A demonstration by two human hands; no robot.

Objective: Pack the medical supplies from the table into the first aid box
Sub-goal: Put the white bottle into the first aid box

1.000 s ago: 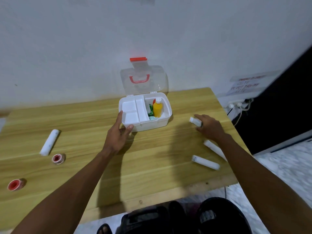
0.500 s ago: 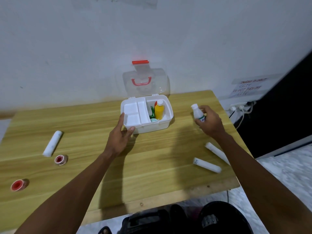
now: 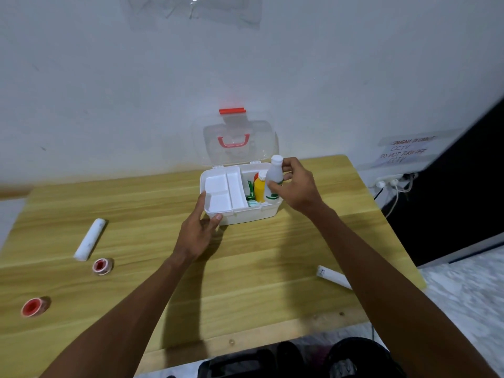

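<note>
First aid box (image 3: 253,216), clear lid up, near rear edge of table (image 3: 259,268); white bottle (image 3: 274,177) held upright at its right compartment.
Right hand (image 3: 298,186) gripping white bottle, thumb and fingers curled round it, just beside yellow bottle (image 3: 259,190) in the box. Left hand (image 3: 197,230) clasping front-left corner of box. White roll (image 3: 90,239) and two red-cored tape rolls (image 3: 102,266) (image 3: 34,306) toward left edge; second white roll (image 3: 331,276) toward right edge, partly hidden by forearm.
</note>
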